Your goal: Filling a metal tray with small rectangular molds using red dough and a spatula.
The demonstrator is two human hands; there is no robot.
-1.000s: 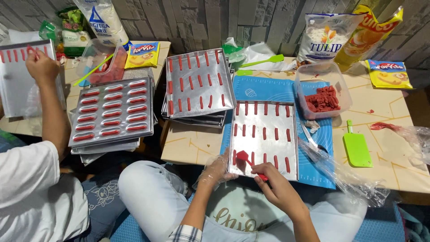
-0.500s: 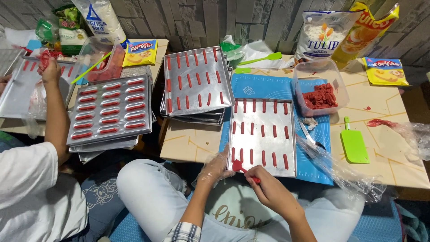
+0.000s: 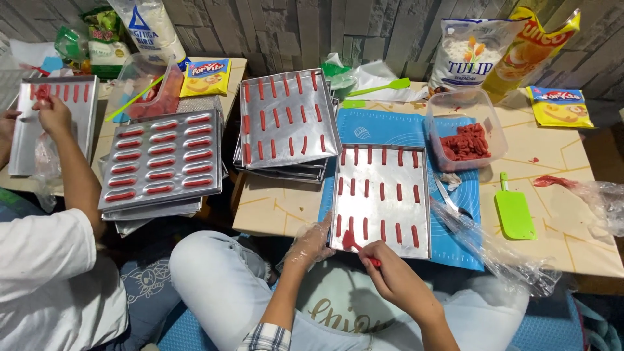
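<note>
A silver baking tray (image 3: 390, 224) with rows of short red dough sticks lies on a blue mat (image 3: 455, 214) in front of me. My left hand (image 3: 311, 244), in a thin clear plastic glove, rests at the tray's near left corner. My right hand (image 3: 393, 278) grips a small red-handled tool (image 3: 356, 246) whose tip touches the tray's near edge by the front row of sticks. A clear tub of red dough pieces (image 3: 465, 140) stands beyond the tray at the right.
A co-worker's hand (image 3: 55, 117) at the left holds red dough over another tray (image 3: 26, 140). Stacked filled trays (image 3: 286, 120) and a moulded tray (image 3: 159, 159) sit between us. A green spatula (image 3: 513, 211), plastic wrap (image 3: 500, 257), flour bags and yellow packets line the table.
The co-worker's tray has shifted and tilted, and that hand moved down along it. My hands stay at the tray's near edge, the tool tip shifting slightly.
</note>
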